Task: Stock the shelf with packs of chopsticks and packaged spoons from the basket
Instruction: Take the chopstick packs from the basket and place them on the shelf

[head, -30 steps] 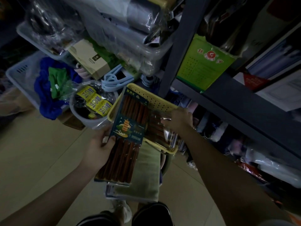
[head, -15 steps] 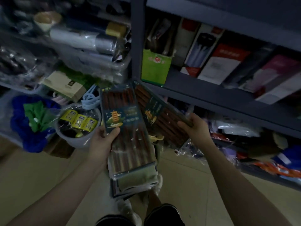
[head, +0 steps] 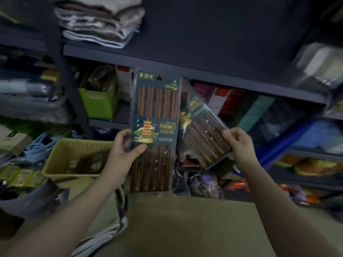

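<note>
Two packs of chopsticks are held up in front of a dark metal shelf (head: 194, 70), one in each of the person's hands. Left hand (head: 123, 148) grips the upright pack (head: 156, 115) at its left edge, thumb pressed across the printed pagoda label and fingers curled behind the card. Right hand (head: 239, 143) pinches the second pack (head: 202, 130) at its lower right edge, fingertips on the clear plastic; this pack tilts leftward, its top tucked behind the upright one. Both packs show rows of brown sticks against teal card, and they overlap near the middle.

Down to the left of the left hand sits one yellow perforated basket (head: 55, 160), with dark packaged items inside that are too blurred to count. Behind the packs, the lower shelf level carries one green carton (head: 100, 102) and a row of boxed goods (head: 246, 106). On the upper level lies one stack of folded towels (head: 100, 21). Beige floor (head: 185, 225) spreads below both forearms.
</note>
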Tool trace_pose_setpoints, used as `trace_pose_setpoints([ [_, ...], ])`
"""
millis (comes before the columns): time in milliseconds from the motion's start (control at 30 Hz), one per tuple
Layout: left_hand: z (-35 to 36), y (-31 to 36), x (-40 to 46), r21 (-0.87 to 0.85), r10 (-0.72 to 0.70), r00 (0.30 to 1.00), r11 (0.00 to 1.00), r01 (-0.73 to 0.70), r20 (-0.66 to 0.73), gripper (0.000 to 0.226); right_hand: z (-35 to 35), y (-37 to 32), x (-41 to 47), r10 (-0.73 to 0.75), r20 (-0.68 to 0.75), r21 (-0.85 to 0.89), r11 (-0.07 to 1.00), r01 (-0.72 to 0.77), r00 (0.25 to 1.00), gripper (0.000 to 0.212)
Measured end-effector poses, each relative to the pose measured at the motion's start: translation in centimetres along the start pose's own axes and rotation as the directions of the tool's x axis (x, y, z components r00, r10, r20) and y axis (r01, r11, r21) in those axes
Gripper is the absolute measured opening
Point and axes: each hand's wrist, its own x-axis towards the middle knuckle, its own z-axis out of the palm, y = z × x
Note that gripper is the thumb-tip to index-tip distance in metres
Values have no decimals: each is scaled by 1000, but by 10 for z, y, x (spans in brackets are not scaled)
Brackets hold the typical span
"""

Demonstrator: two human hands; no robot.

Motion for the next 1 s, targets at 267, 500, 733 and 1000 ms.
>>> trace_pose_setpoints([
  [267, 138, 18, -14, -40, 186, 982, 982, -185, 37, 40, -135, 18, 32, -55, 201, -127, 989, 81, 978, 22],
  [500, 191, 34, -17, -45, 241, 970, 969, -242, -37, 39, -170, -3, 60, -116, 69, 154, 983, 104, 991, 22],
  [733, 253, 64, 19, -62, 186, 981, 980, -189, -55, 30, -186, -27, 125, 195, -223, 326, 938, -116, 955, 39],
  [1000, 327, 96, 105, -63, -22, 999, 998, 24, 33, 32, -227, -41, 224, 278, -257, 314, 930, -193, 926, 49],
])
